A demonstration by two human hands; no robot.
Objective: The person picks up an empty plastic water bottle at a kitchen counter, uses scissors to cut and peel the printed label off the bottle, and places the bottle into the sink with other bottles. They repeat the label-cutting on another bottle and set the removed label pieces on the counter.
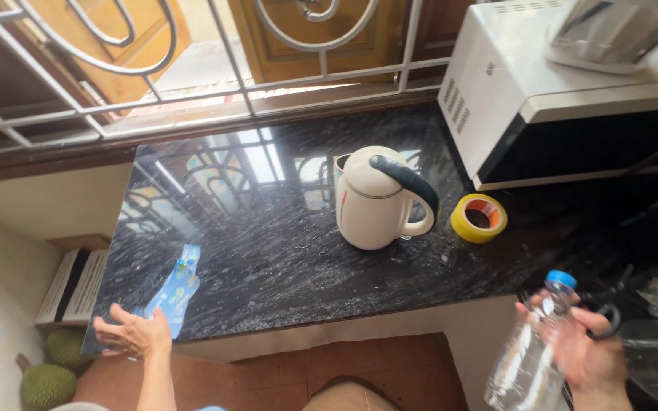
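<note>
Nearest the camera, the right hand (pixel 584 350) grips a clear plastic bottle (pixel 525 358) with a blue cap, its long axis tilted, cap up and toward the counter. A pair of scissors (pixel 609 312) with black handles shows just behind that hand; whether the hand holds them too cannot be told. The left hand (pixel 132 332) is open, palm up, at the counter's front edge, touching a blue wrapper (pixel 175 289) whose length runs away from it. Farther in, on the dark stone counter (pixel 268 243), stand 1 cream kettle (pixel 378 198) and 1 yellow tape roll (pixel 479 218), apart. A white microwave (pixel 542 99) and a barred window (pixel 215 61) lie beyond.
</note>
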